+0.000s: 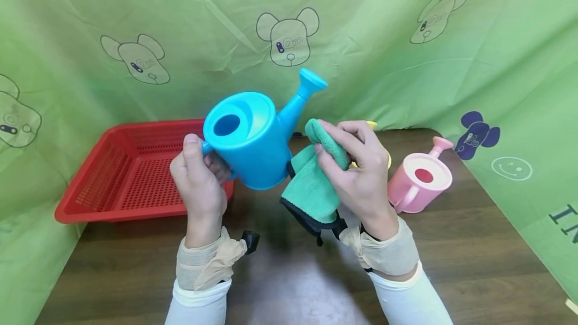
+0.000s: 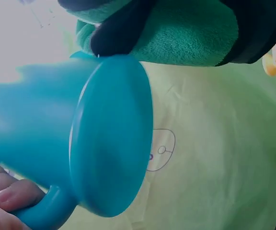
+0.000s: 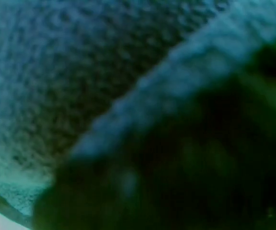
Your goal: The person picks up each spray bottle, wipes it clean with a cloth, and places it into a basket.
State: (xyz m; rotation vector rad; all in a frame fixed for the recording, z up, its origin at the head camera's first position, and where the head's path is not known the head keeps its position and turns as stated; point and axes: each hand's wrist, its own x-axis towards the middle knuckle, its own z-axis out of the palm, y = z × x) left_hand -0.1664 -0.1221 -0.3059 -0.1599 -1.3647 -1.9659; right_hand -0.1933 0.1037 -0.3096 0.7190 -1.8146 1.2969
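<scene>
My left hand [image 1: 200, 179] grips the handle of a blue watering can [image 1: 257, 149], holding it up over the table with its spout to the right. In the left wrist view the can's round base [image 2: 114, 139] faces the camera. Beside the can, my right hand [image 1: 361, 169] pinches a green cloth [image 1: 313, 184] with a dark edge between thumb and fingers. The cloth hangs down close to the can's right side. Blurred cloth [image 3: 56, 72] fills most of the right wrist view.
A red plastic basket [image 1: 90, 179] lies at the left of the wooden table [image 1: 289, 275]. To the right stands a pink watering can [image 1: 420, 184]. Something yellow [image 1: 372, 125] is mostly hidden behind my right hand. A green printed curtain [image 1: 217, 24] encloses the table's back and sides.
</scene>
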